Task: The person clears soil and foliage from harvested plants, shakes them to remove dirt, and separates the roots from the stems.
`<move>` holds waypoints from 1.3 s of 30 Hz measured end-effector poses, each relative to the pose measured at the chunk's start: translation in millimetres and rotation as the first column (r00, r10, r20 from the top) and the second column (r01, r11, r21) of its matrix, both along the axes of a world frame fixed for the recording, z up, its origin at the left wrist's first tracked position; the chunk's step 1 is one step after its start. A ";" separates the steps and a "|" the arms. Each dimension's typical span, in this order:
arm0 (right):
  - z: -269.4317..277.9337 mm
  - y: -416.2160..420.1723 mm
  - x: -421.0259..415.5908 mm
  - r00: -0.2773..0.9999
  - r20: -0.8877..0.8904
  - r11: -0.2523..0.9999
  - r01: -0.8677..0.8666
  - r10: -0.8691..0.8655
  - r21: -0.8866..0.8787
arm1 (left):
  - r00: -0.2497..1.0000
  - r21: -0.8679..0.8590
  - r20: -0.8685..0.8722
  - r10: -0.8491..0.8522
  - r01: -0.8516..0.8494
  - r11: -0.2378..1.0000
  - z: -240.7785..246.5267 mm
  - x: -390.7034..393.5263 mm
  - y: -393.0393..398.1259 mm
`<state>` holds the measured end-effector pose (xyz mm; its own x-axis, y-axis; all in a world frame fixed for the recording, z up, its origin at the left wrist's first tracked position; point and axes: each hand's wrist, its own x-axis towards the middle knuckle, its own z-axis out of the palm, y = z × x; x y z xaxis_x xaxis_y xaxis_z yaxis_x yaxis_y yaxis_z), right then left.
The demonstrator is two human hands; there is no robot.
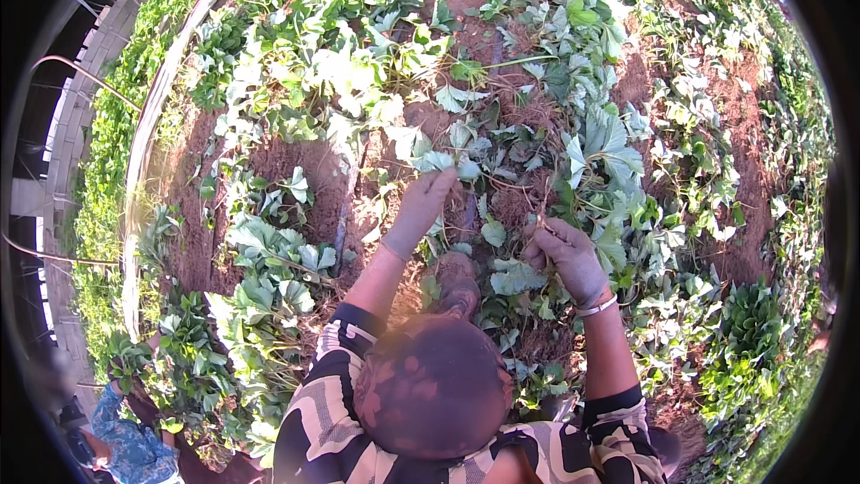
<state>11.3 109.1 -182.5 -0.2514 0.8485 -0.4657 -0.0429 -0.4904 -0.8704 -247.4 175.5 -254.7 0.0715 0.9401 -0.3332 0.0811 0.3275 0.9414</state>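
My left hand (424,207), in a pale thin glove, reaches into the plants with its fingertips pinched at a strawberry leaf (435,161). To its right, my right hand (568,257), also gloved and with a white band at the wrist, grips thin brownish plant stems (541,212) that point upward from the fingers. The exact grip of the left fingers is partly covered by leaves. Between my arms, my bent knee (433,386) in dark patterned cloth hides part of the ground. Loose leaves and tangled roots (534,111) lie beyond the hands.
Rows of strawberry plants (322,67) alternate with strips of reddish soil (739,168). A dark drip hose (344,215) runs along the bed. At left are a pale curved border (144,141) and thin hoops (91,74). A co-worker in blue (138,433) is at lower left among foliage.
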 end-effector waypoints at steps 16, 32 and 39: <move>-5.1 13.7 5.2 0.961 -0.209 0.977 0.198 -0.179 0.075 | 0.963 0.306 -0.266 -0.051 0.134 0.943 37.6 27.5 -11.7; -70.5 11.7 12.7 0.704 0.683 0.920 -0.111 -0.193 0.375 | 0.926 0.002 0.368 0.085 -0.092 0.996 15.8 7.0 -12.5; -114.4 78.4 30.6 0.470 0.882 0.909 -0.349 -0.040 0.227 | 0.962 0.044 0.270 0.039 -0.053 0.998 20.7 16.8 -19.7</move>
<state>41.8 187.5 -296.9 -0.0365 0.9745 -0.2212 0.8567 -0.0835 -0.5091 -230.6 155.9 -233.9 0.1084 0.9595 -0.2600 -0.1911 0.2767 0.9418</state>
